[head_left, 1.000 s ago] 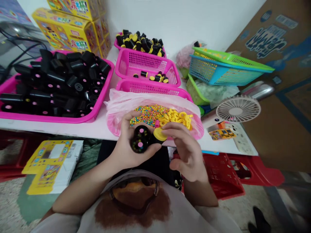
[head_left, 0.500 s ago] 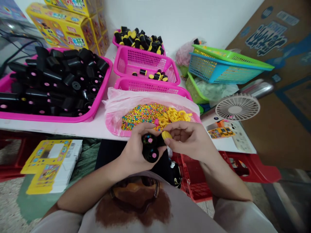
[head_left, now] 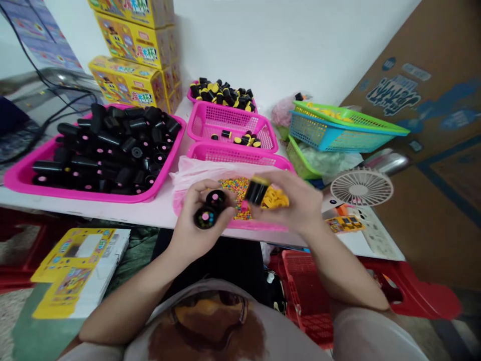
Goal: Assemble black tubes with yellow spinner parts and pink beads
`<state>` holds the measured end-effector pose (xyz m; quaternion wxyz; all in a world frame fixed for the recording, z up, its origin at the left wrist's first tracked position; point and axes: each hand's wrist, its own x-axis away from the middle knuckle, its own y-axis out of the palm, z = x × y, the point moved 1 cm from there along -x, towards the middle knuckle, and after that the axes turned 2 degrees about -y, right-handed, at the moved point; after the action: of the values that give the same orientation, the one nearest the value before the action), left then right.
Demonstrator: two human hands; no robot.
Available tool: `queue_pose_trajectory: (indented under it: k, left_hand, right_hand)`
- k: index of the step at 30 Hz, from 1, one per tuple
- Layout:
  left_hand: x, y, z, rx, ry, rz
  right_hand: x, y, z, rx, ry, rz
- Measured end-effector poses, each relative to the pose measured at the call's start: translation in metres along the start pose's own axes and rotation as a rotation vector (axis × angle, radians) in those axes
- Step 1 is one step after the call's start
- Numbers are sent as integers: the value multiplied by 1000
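Note:
My left hand (head_left: 195,228) is closed round two short black tubes (head_left: 209,209), their open ends facing up with pink centres and coloured beads inside. My right hand (head_left: 296,203) pinches a third black tube with a yellow cap (head_left: 256,190), blurred by motion, above the pink bag-lined basket (head_left: 225,170). That basket holds small multicoloured beads (head_left: 235,188) and yellow ring caps (head_left: 278,198). Both hands hover at the table's front edge, a short gap between them.
A large pink tray of black tubes (head_left: 108,148) lies to the left. Behind stand pink baskets with capped tubes (head_left: 233,133), yellow boxes (head_left: 131,75), stacked green and blue baskets (head_left: 338,125) and a small white fan (head_left: 361,188). Red stools (head_left: 311,291) sit under the table.
My right hand pressed the yellow cap onto a tube, then lifted that capped tube up and away to the right. The left hand keeps the other two tubes. The camera tilted up.

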<state>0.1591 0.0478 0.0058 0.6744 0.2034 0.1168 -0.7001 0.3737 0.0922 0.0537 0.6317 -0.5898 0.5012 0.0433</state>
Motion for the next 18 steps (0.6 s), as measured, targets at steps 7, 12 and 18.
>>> queue_pose_trajectory:
  k: [7, 12, 18]
  left_hand:
    - [6, -2, 6, -40, -101, -83]
    - [9, -4, 1, -103, -135, -147]
    - [1, -8, 2, -233, -58, -142]
  right_hand:
    - [-76, 37, 142, 12, 675, -118]
    - [-76, 28, 132, -117, 628, 46]
    - [-19, 5, 48, -208, 210, -727]
